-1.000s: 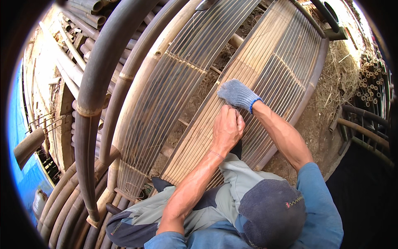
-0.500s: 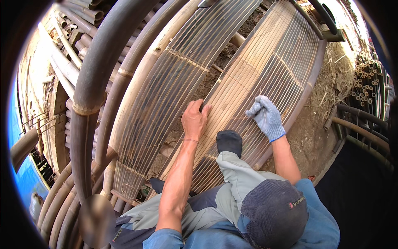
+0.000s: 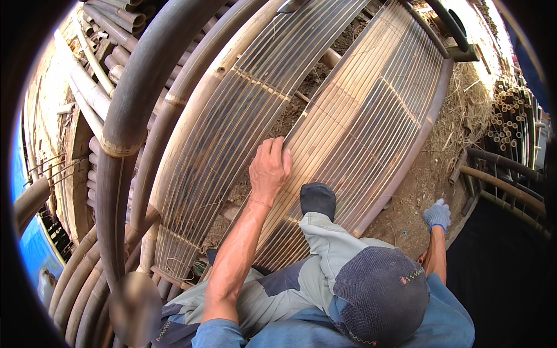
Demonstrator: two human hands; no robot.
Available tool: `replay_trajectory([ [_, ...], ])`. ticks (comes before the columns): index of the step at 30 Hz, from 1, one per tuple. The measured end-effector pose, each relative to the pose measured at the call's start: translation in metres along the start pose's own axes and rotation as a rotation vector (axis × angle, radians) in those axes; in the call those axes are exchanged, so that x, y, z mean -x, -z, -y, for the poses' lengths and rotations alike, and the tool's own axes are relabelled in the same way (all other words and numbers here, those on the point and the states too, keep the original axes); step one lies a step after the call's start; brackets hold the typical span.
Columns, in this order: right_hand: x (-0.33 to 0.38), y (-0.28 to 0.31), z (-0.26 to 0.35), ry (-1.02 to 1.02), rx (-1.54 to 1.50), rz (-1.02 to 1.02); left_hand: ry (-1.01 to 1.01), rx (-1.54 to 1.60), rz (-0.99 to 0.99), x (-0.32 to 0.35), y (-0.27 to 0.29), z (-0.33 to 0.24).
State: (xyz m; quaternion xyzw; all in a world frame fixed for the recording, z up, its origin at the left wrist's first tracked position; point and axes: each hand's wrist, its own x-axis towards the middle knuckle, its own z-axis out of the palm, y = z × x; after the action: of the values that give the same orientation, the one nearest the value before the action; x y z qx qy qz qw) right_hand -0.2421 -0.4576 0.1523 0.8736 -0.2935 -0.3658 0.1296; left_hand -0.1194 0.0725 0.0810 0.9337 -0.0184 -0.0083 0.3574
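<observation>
A long panel of thin parallel bamboo slats [image 3: 332, 107] lies slantwise before me, pale in its middle and darker along the right side. My bare left hand [image 3: 270, 168] is at its left edge, the fingers curled down over the slats; what lies beneath them is hidden. My right hand [image 3: 437, 214], in a grey-blue knit glove, is off to the right, above the dirt and apart from the panel. Its fingers look drawn together, and I cannot make out what is in them. My foot in a dark sock [image 3: 318, 200] rests on the slats.
A second slatted panel [image 3: 232, 122] lies to the left, with a gap between the two. Thick curved bamboo poles [image 3: 119, 116] rise at the left. Bundled bamboo tubes [image 3: 507, 119] stand at the far right, near a black cloth [image 3: 493, 278].
My right hand has moved from above the panel outward to the right, over the ground. My left hand has stayed at the panel's edge, shifting only slightly.
</observation>
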Motion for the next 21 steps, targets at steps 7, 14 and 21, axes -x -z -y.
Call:
replay_trajectory([
  [7, 0.094, 0.057, 0.224, 0.887, -0.377, -0.548, -0.455, -0.149, 0.229, 0.049, 0.009, 0.021],
  [14, 0.078, 0.098, 0.385, 1.138, -0.68, -0.633, -0.419, -0.199, 0.188, 0.056, 0.006, 0.027],
  [21, -0.063, 0.301, 0.496, 0.782, -0.389, -0.565, -0.209, 0.006, 0.204, 0.061, 0.018, 0.008],
])
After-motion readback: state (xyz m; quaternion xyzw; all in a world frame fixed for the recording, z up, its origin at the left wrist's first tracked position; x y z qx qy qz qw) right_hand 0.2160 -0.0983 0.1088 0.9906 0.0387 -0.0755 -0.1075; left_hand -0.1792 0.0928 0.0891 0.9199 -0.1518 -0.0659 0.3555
